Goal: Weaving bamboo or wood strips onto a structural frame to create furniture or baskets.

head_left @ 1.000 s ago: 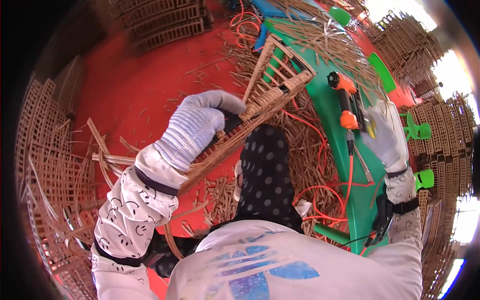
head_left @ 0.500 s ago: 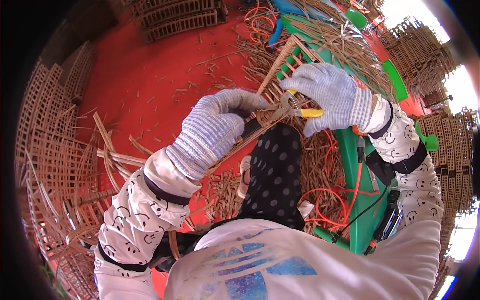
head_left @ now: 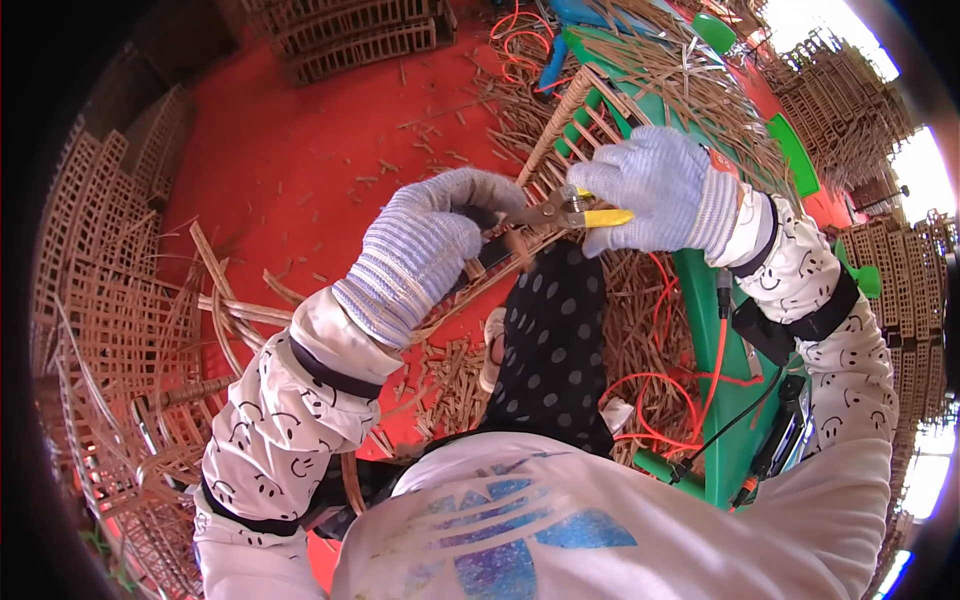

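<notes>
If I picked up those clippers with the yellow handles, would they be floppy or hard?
The clippers would probably feel stiff, since their head looks like solid metal. The head might feel heavier than the yellow handles. They likely wouldn't roll far, because the handles spread apart.

The left hand (head_left: 415,260) wears a pale blue, white-striped glove (head_left: 390,290); the right hand (head_left: 650,190) matches. The pliers (head_left: 548,212) have yellow grips (head_left: 606,217). The woven frame (head_left: 551,135) at 1 o'clock is brown. Trousers (head_left: 545,380) at 5 o'clock are black with grey dots. The floor (head_left: 270,180) at 10 o'clock is red.
</notes>
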`<state>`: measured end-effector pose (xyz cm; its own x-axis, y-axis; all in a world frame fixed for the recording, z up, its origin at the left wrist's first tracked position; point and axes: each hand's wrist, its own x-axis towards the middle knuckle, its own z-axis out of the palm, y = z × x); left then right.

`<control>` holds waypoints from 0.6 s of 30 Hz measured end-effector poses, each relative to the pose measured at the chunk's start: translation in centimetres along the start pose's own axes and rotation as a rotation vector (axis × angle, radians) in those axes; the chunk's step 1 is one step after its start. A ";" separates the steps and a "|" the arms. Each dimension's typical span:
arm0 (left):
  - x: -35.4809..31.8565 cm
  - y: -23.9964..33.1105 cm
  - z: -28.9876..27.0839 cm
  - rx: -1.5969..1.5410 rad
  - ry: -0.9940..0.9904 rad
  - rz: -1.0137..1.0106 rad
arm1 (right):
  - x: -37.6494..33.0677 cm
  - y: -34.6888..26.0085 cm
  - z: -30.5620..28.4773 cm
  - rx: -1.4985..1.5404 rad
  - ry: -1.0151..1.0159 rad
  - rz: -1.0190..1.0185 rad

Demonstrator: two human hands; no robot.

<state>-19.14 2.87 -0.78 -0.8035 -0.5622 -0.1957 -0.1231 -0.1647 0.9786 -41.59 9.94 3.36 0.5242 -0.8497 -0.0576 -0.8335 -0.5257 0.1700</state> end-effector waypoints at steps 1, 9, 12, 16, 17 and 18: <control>0.1 -0.3 0.2 -0.014 0.079 0.040 | 0.1 -0.3 0.3 0.119 0.001 0.115; -1.6 0.8 -3.0 0.510 0.075 0.064 | -13.9 0.7 4.9 0.172 0.254 0.989; -2.4 2.1 -4.1 0.603 0.012 0.037 | -23.0 -0.9 6.9 0.069 -0.055 1.349; -1.9 0.3 -3.7 0.568 -0.032 0.116 | -27.6 -4.3 9.6 0.014 -0.037 1.458; -1.8 0.2 -3.3 0.632 -0.005 0.125 | -27.0 -5.2 9.1 -0.047 -0.067 1.472; -1.8 0.1 -3.0 0.696 0.020 0.137 | -25.2 -5.5 8.7 -0.062 0.073 1.297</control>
<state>-15.96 1.37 -0.48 -0.8282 -0.5570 -0.0628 -0.3711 0.4608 0.8062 -51.70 33.87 -4.70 -0.6428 -0.7291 0.2351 -0.7287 0.6766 0.1058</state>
